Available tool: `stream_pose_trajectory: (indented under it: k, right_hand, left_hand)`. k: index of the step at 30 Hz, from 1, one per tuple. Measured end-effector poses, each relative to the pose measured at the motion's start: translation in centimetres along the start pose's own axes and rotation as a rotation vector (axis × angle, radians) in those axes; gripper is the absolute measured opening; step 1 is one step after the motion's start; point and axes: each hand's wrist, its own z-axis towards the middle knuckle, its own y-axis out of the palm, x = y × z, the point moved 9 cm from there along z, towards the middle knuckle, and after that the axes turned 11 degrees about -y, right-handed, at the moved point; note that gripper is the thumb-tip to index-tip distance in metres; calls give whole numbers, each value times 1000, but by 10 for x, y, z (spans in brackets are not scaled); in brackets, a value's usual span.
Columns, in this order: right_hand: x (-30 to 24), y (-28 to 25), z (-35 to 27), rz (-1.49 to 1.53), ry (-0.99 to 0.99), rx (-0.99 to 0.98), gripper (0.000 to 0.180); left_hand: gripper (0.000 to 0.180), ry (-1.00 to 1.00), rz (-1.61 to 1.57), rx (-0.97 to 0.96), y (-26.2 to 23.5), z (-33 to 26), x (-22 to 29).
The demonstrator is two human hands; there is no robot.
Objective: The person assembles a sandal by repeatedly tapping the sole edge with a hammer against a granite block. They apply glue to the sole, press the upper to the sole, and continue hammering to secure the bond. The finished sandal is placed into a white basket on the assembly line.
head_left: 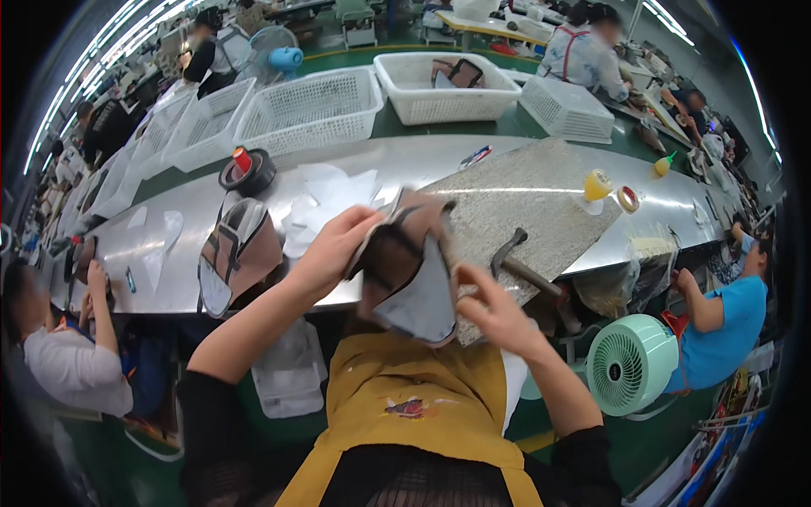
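Brown and grey shoe upper sits above my lap, my left hand clamped on its top edge, my right hand pinching its lower side. Behind it I see a stone slab with a hammer; another upper lies left, tape rolls right.
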Motion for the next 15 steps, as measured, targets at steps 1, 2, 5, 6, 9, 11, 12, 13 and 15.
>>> stream_pose_trajectory:
  k: [1, 2, 5, 6, 9, 11, 12, 13, 15]
  right_hand:
    - [-1, -5, 5, 20, 13, 56, 51]
    - [-12, -12, 12, 114, -52, 64, 56]
    - [-12, -51, 11, 519, -109, 298, 59]
    - [-17, -58, 10, 493, -129, 271, 60]
    - [-28, -66, 8, 190, -171, 188, 65]
    - [-36, -58, 12, -313, -187, 127, 69]
    - [-26, -61, 14, -275, -142, 168, 66]
    - [-20, -63, 17, -245, -109, 139, 64]
    - [-7, -77, 23, -181, -43, 75, 60]
  left_hand:
    - [25, -10, -137, -35, 6, 5, 0]
    - [24, -6, -213, -82, 12, 7, 0]
    - [26, 56, -367, -122, 23, 11, 3]
    - [28, 88, -409, -121, 26, 15, 5]
    - [31, -31, -514, -162, 45, 24, -11]
    - [38, -78, -479, -184, 54, 29, -23]
    - [38, -39, -306, -195, 55, 30, -24]
    - [39, 2, -134, -201, 54, 31, -24]
    - [38, -27, 78, -207, 46, 33, -25]
